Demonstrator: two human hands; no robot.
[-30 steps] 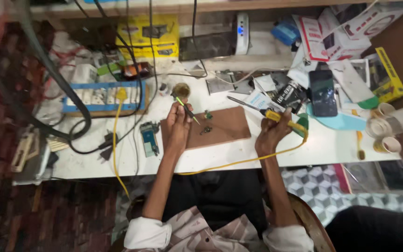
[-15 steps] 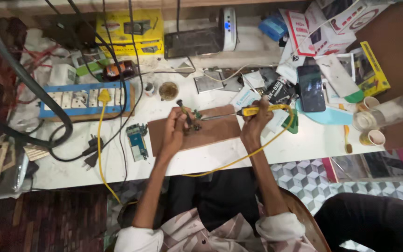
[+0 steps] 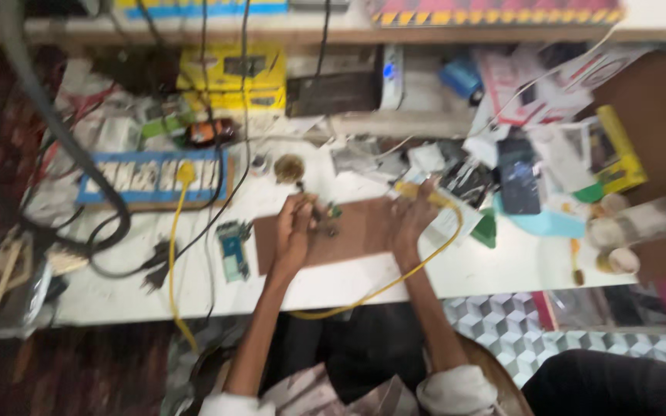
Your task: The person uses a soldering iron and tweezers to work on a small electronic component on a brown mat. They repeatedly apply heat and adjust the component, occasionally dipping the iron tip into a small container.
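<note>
A thin tool is gripped in the closed left hand [image 3: 294, 223] over the brown board [image 3: 348, 231] on the table [image 3: 502, 270]; a yellow-handled iron [image 3: 418, 192] is clasped in the right hand [image 3: 410, 219] beside a small part [image 3: 333, 212] (blurred), so work appears under way, unfinished

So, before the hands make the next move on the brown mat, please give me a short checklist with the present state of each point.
1. Left hand grips the thin tool: ok, its fingers close around it.
2. Right hand holds the yellow-handled tool: ok, though blurred.
3. Small part lies on the brown mat between the hands: ok.
4. Tool tip touches the part: cannot tell, the picture is blurred.
5. Yellow cable keeps away from the part: ok, it loops past the table edge.
6. Blue circuit board lies apart from the mat: ok, it is left of it.
</note>
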